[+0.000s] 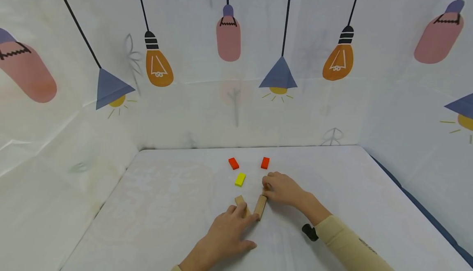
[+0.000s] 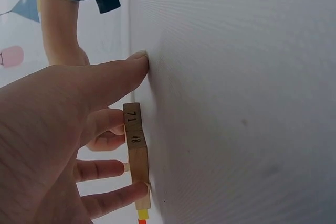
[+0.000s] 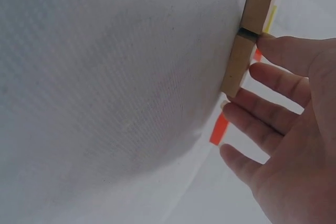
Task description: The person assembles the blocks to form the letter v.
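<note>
Three plain wooden blocks lie on the white table in the head view. Two meet near my left fingers in a V: the left block (image 1: 239, 200) and the right block (image 1: 260, 207). My left hand (image 1: 226, 230) rests over the V's point, fingers straight and touching the blocks, thumb stretched apart. A third wooden block (image 3: 239, 64) stands end to end with the right one, a thin dark gap between them. My right hand (image 1: 283, 189) pinches that third block between thumb and fingers. Numbers 71 and 48 show on block ends (image 2: 134, 124) in the left wrist view.
Beyond the hands lie a yellow block (image 1: 240, 179) and two red blocks, one at left (image 1: 233, 163) and one at right (image 1: 265, 163). A white sheet (image 1: 236, 111) printed with lamps hangs behind the table (image 1: 166, 205). A black device (image 1: 309, 232) sits at my right wrist.
</note>
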A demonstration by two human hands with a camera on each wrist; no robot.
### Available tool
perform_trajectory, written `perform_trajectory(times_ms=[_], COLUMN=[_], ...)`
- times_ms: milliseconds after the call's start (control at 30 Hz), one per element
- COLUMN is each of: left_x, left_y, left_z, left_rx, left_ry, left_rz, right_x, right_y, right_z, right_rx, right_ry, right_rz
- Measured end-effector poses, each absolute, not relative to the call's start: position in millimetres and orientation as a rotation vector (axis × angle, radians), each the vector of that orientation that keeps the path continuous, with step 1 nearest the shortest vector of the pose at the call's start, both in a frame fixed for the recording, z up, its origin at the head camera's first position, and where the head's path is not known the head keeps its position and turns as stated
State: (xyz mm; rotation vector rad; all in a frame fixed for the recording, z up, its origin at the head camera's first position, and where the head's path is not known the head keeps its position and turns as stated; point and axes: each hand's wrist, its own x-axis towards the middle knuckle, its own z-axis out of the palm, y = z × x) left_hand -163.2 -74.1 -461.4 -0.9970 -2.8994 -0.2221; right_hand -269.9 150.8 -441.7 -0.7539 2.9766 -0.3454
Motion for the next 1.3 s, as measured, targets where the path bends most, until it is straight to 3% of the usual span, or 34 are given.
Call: perform_trajectory(times_ms=[1300], left_x=[-164.6], left_y=[-71.6], left_z=[-459.5], left_rx=[-0.993], left_ry=[-2.998], left_rz=[-0.235], right_x=[-273.2], right_y=[150.5], right_z=[-449.0], right_rx=[-0.784], right_ry=[3.007], right_rz=[-0.322])
